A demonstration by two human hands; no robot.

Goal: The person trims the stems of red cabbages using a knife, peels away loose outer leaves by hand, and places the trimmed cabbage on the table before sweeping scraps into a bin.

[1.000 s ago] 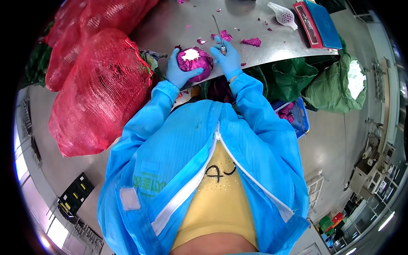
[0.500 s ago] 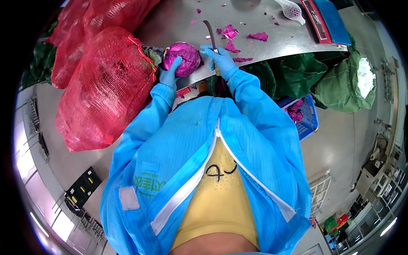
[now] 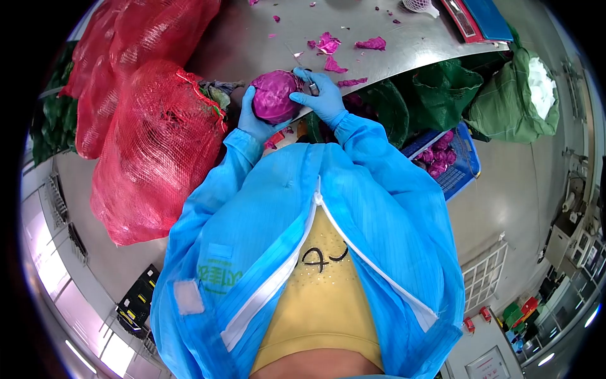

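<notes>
Purple, glossy and round, the red cabbage (image 3: 275, 96) is held at the near edge of the metal table (image 3: 252, 44), in front of the wearer's chest. From my remote station I observe the following. The left hand (image 3: 254, 118), in a blue glove, is cupped around the cabbage from its left side and underside, thumb and fingers curved to its surface. The right hand (image 3: 322, 95), also gloved, is at the right side of the cabbage, fingers curled around the knife (image 3: 313, 88). I see a short part of the handle between thumb and fingers; I cannot tell exactly where the blade lies.

Beyond the hands, purple leaf scraps (image 3: 328, 43) lie scattered on the table. At its far right I register a white foam net (image 3: 421, 6) near a red-and-blue item (image 3: 483, 16).

Left of the left hand stands a bulging red mesh sack (image 3: 158, 151), with leaves (image 3: 216, 95) at its mouth. Below the table's right side are a dark green sack (image 3: 447, 88), a blue basket (image 3: 464, 170) containing purple heads (image 3: 437, 155), and a paler green sack (image 3: 505, 107) with white material (image 3: 541, 88) at its top.
</notes>
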